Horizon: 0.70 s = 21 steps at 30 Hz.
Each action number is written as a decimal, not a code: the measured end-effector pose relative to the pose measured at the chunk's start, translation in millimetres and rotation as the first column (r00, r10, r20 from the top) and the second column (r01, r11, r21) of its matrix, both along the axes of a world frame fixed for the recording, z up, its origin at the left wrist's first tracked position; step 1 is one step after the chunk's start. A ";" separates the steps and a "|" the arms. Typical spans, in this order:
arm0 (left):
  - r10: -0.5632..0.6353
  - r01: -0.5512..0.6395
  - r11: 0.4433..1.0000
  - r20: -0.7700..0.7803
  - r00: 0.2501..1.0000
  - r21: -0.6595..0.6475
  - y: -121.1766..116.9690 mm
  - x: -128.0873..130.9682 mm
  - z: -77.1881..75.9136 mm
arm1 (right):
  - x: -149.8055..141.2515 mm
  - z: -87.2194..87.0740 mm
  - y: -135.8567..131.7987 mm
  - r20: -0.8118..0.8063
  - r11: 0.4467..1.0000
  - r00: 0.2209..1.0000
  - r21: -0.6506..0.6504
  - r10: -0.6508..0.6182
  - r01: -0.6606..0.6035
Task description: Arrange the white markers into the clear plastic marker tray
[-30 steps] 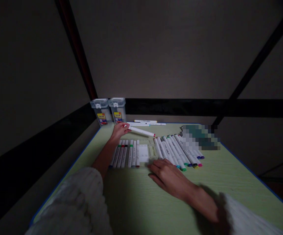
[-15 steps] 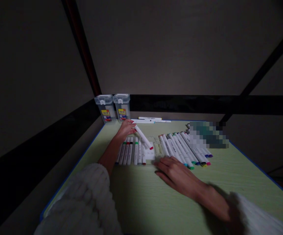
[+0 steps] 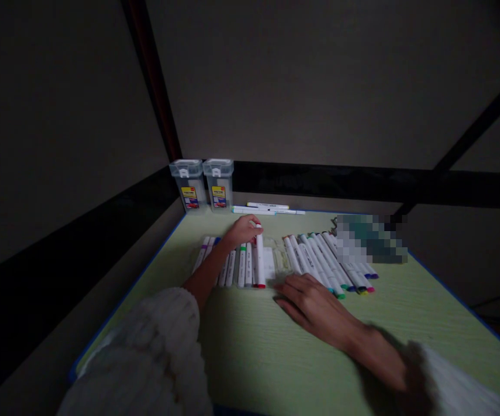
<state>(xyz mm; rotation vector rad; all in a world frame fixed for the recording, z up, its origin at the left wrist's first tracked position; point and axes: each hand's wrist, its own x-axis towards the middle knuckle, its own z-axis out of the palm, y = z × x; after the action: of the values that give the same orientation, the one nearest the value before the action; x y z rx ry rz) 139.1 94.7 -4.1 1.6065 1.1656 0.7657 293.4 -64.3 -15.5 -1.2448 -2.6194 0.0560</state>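
My left hand [image 3: 245,230] grips a white marker with a red end [image 3: 260,263] near its far end. That marker lines up with a row of white markers [image 3: 242,266] in a clear plastic case [image 3: 269,271]; I cannot tell whether it touches the case floor. Part of the row is hidden under my left forearm. My right hand [image 3: 304,294] rests on the table with its fingers stretched out, holding nothing. Its fingertips are close to the case's right part and to a pile of loose markers [image 3: 319,260] with various coloured ends.
Two lidded clear boxes with labels [image 3: 188,188] stand at the back left corner. Several markers [image 3: 267,209] lie along the back edge of the green table [image 3: 250,352]. A blurred-out greenish object [image 3: 371,238] sits at the right, behind the loose markers.
My left hand has moved right, and the red-ended marker has turned from slanted to nearly in line with the row. My right hand stays about where it was.
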 end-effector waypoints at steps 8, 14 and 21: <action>-0.024 0.050 0.989 -0.179 0.984 0.142 8.0 1.4 -15.7 | -1.1 3.0 -1.8 -0.085 0.999 0.996 0.023 -0.040 0.042; 0.029 0.057 0.966 -0.324 0.946 0.254 3.8 3.2 -14.8 | -2.7 0.5 -1.7 -0.092 1.000 0.996 0.018 -0.001 0.003; 0.130 0.125 0.897 -0.522 0.843 0.425 -3.4 5.9 -11.8 | -4.5 2.0 -1.9 -0.047 1.000 0.999 0.001 0.009 -0.009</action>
<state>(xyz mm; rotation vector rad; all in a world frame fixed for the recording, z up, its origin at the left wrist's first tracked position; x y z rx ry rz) 145.0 91.3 -15.9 2.3137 1.4575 0.6195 288.9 -66.2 -13.5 -1.2161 -2.5854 0.0853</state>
